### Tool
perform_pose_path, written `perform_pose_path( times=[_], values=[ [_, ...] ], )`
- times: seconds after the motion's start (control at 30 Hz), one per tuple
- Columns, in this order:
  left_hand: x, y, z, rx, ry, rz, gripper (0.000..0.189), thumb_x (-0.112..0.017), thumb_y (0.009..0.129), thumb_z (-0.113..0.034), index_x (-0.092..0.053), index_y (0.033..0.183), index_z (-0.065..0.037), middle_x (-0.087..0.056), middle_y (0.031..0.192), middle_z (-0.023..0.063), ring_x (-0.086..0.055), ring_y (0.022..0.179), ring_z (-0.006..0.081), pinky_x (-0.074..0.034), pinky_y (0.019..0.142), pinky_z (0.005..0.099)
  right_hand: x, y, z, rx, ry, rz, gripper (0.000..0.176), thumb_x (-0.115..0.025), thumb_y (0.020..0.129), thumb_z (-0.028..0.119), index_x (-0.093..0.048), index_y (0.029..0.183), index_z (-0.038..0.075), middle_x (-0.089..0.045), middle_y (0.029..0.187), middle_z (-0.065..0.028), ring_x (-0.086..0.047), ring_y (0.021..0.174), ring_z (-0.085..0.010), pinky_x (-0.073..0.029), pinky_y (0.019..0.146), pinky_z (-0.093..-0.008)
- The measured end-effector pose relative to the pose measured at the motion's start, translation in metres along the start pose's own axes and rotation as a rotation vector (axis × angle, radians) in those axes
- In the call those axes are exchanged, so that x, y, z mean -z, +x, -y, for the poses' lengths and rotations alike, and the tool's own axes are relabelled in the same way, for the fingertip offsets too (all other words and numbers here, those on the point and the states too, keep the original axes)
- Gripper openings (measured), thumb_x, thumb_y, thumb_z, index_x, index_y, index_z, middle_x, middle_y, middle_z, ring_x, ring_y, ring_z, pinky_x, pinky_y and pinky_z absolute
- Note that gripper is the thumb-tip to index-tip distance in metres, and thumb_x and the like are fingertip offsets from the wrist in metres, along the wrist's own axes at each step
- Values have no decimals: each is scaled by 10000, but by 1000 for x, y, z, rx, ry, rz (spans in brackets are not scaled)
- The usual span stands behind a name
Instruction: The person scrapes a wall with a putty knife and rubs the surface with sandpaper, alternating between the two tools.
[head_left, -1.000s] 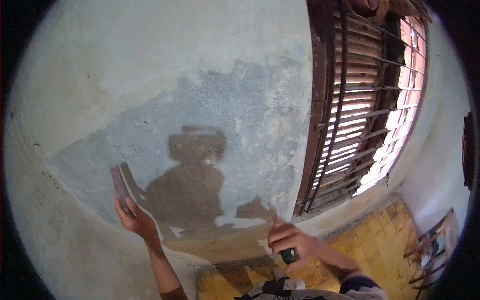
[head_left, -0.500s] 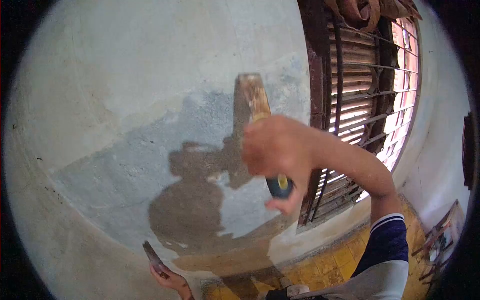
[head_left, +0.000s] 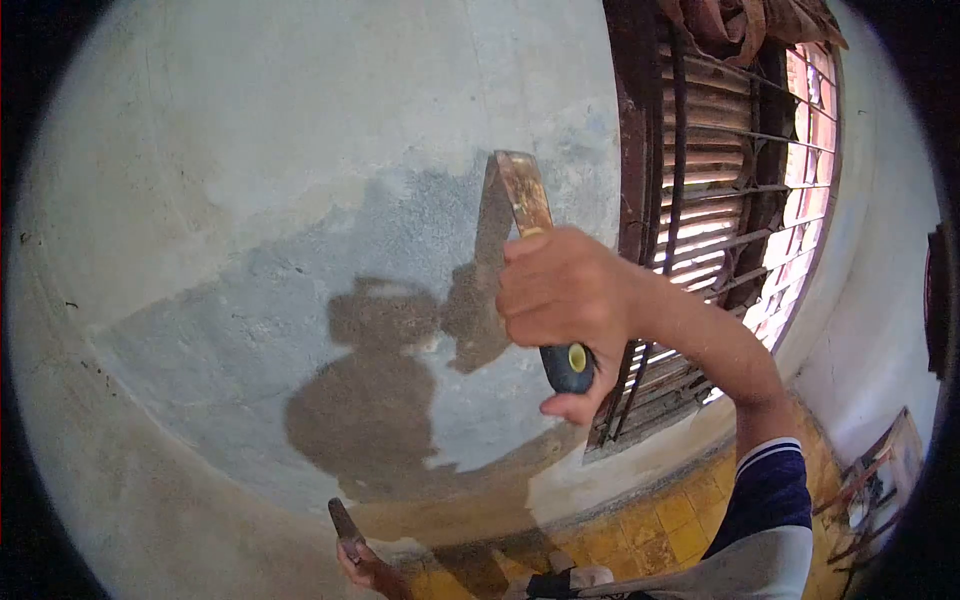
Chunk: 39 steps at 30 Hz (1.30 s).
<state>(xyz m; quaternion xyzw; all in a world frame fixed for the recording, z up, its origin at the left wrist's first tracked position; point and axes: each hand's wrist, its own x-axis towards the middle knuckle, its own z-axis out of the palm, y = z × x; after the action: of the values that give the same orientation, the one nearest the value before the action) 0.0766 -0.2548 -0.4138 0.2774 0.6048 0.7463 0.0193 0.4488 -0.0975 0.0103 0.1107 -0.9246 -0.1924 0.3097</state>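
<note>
My right hand (head_left: 565, 290) is closed around the dark handle of a putty knife (head_left: 527, 190), with the handle's butt and yellow hanging hole showing below my fist. Its stained, worn metal blade points up, and the blade's top edge meets or nearly meets the wall (head_left: 300, 290) at the upper border of a bluish-grey patch. Low in the view, my left hand (head_left: 368, 570) grips a second flat tool with a dark tapered blade (head_left: 343, 520), held upright in front of the wall's foot. My fingers hide its handle.
A barred window (head_left: 720, 200) with slats and a dark wooden frame stands right of my right hand. Cloth (head_left: 740, 25) hangs at its top. Yellow floor tiles (head_left: 660, 530) run below, and a wooden rack-like object (head_left: 885, 480) leans at the far right.
My right hand and the putty knife have shifted slightly right, and the blade now stands at more of an angle from its shadow. My left hand has moved right with its tool.
</note>
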Motion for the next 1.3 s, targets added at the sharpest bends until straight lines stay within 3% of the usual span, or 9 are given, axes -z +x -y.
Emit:
perform_pose_path(
  times=[0.07,0.27,0.57,0.8,0.93,0.97,1.0,1.13,1.3],
  values=[
    [2,-6,1,27,-2,23,592,-662,978,-347,-522,1405,39,-578,1332,190,-573,1156,301,-449,1013,430,-9,-6,12,-32,6,-5,446,-721,648,469,-499,590,87,-494,635,-64,-533,605,-289,-407,578,-400],
    [8,-15,2,92,-13,89,577,-661,981,-342,-531,1395,38,-583,1327,184,-577,1156,296,-452,1012,426,28,-18,-25,-67,-284,39,463,-701,695,506,-532,607,84,-511,644,-59,-526,621,-289,-409,566,-410],
    [30,-21,9,140,-24,181,555,-659,985,-335,-544,1380,37,-592,1321,175,-582,1155,288,-456,1012,419,7,-2,2,-66,-75,-18,447,-669,673,463,-458,608,74,-459,658,-88,-504,637,-330,-402,602,-429],
    [51,-23,11,178,-32,271,537,-658,988,-330,-554,1368,36,-598,1316,169,-585,1155,283,-459,1011,414,23,-21,-12,-324,-422,-144,419,-666,671,442,-467,646,75,-452,687,-113,-462,640,-348,-360,612,-451],
    [61,-25,14,203,-38,329,528,-657,990,-327,-560,1361,35,-602,1313,165,-588,1155,279,-461,1011,412,-39,-12,103,-409,-110,-44,532,-771,736,534,-514,677,71,-467,718,-81,-490,714,-299,-392,665,-438],
    [63,-25,15,212,-39,342,525,-657,990,-326,-562,1360,35,-603,1313,164,-588,1155,278,-461,1011,411,-51,-11,136,-464,-87,181,537,-772,775,542,-532,680,72,-497,739,-78,-521,724,-289,-426,673,-423],
    [66,-24,16,215,-32,360,523,-657,991,-326,-563,1358,35,-604,1312,163,-589,1155,278,-462,1011,410,-79,-10,162,-372,-41,-1,479,-828,782,468,-533,668,108,-473,648,-44,-557,620,-250,-462,589,-396],
    [75,-29,19,244,-35,434,513,-656,993,-323,-569,1351,34,-608,1309,159,-591,1154,274,-464,1010,407,-187,-49,281,-784,283,-192,293,-798,840,141,-552,698,70,-537,698,-73,-596,653,-280,-494,605,-392],
    [88,-48,22,285,-21,570,501,-655,995,-319,-576,1343,34,-612,1305,154,-594,1154,270,-466,1010,404,-299,-127,433,-1446,393,-199,202,-765,855,88,-604,746,31,-610,762,-104,-644,759,-286,-525,706,-396]
  ],
)
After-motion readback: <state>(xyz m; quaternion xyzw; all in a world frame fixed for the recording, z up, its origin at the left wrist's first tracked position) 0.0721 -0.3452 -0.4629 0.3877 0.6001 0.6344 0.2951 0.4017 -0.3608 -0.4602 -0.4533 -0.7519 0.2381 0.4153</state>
